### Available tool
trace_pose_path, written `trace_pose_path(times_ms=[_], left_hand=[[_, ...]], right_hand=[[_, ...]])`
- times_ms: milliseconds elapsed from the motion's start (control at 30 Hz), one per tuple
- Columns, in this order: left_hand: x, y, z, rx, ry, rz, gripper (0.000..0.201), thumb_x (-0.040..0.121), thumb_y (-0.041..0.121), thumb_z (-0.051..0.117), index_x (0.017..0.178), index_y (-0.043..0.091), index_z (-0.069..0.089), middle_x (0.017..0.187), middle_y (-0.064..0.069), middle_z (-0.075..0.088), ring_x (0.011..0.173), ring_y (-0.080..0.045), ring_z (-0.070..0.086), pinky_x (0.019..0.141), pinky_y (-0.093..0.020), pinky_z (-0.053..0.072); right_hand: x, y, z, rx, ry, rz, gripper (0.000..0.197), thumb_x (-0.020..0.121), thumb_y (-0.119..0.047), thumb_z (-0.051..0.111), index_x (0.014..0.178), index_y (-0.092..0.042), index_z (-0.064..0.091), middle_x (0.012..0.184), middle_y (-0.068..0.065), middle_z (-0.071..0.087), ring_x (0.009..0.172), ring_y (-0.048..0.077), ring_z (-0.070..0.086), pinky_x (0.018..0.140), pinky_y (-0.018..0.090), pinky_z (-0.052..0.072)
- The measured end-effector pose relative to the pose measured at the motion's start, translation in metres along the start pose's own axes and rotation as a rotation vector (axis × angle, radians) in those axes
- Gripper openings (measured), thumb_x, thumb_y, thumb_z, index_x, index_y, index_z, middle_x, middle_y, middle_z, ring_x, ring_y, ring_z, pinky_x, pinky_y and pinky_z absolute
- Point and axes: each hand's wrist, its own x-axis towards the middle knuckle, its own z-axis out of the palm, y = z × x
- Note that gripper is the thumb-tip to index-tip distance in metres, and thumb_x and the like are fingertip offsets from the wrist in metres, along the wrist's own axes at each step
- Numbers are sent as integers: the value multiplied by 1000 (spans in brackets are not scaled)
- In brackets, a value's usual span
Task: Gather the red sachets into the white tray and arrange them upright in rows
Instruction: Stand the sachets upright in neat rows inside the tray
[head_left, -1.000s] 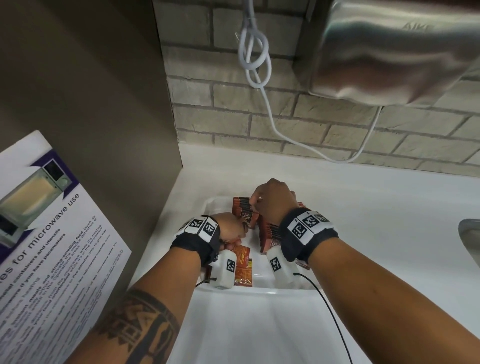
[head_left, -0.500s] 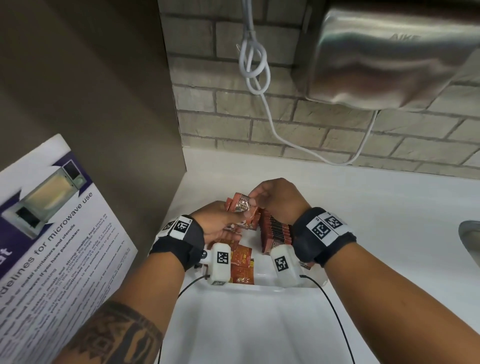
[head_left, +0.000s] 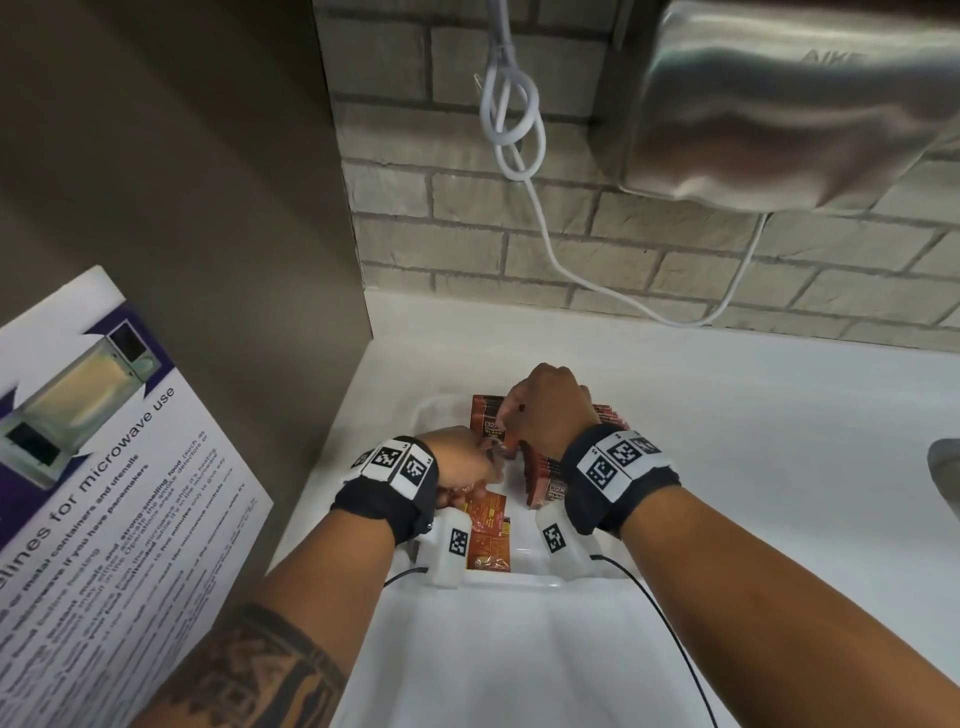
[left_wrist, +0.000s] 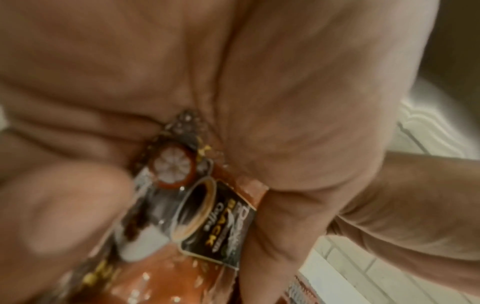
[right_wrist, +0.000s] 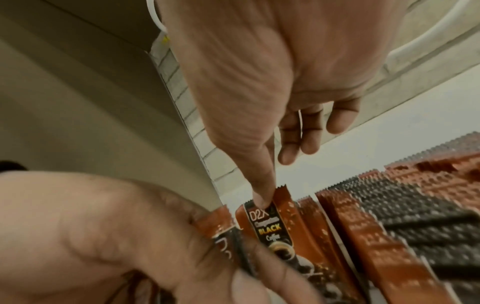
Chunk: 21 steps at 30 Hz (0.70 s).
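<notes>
The white tray sits on the counter against the left panel. Red sachets with black labels stand upright in rows inside it, shown close in the right wrist view. A few sachets lie flat at the tray's near side. My left hand grips a red sachet in its curled fingers. Beside it in the right wrist view, this hand holds that sachet by the row. My right hand pinches the top of an upright sachet at the row's left end.
A brown panel with a microwave-use poster walls off the left. A steel hand dryer and a knotted white cable hang on the brick wall above. A sink edge shows at the right of the white counter.
Half a second ago both hands held a sachet raised above the tray. Both hands have come down to the left row of upright sachets.
</notes>
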Motion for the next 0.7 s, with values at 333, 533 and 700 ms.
trace_pose_path(times_ms=[333,533,700], left_hand=[[15,8,0,189,18,30,27,98,31,57,91,6,68,65,-3,61,48,-16,49,46,-20,39],[18,9,0,210,23,59,22,97,30,57,82,15,62,66,-1,58,52,-13,50,48,-21,38],[21,7,2,145,6,41,22,96,28,58,84,11,66,57,2,61,48,-14,50,46,-18,38]], right_hand=[[14,5,16,-155,-52,-12,22,90,-29,55,100,-23,73,105,2,58,104,23,52,88,37,46],[14,7,17,-127,-45,-32,13,86,-27,64,94,-27,75,106,-2,61,105,21,56,96,43,48],[13,10,17,-23,-43,-28,17,85,-20,66,76,-34,70,99,-8,65,101,17,59,96,40,46]])
